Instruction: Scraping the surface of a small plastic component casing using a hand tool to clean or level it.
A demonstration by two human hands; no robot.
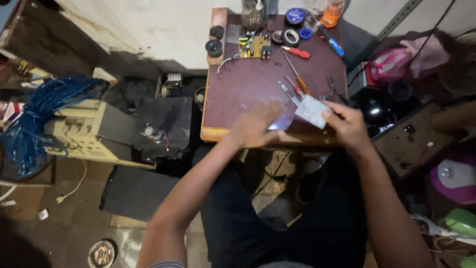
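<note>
My right hand [347, 125] grips a small white flat packet [312, 110] at the front right edge of a small maroon-topped table [248, 89]. My left hand [255, 126] is blurred with motion just left of the packet, fingers spread, holding nothing that I can make out. A thin clear or shiny strip [280, 123] shows between the two hands. Beyond the packet lie two screwdrivers [297, 79] with orange and red handles and metal tweezers [287, 92]. A yellow circuit board [253, 47] sits at the table's far side.
Tape rolls [290, 37], a blue round tin [295, 16], an orange bottle [332, 12] and black speaker parts [214, 47] crowd the far edge. On the floor at left stand a beige device [84, 131], a blue cable coil [44, 114] and a black box [163, 124]. Clutter fills the right side.
</note>
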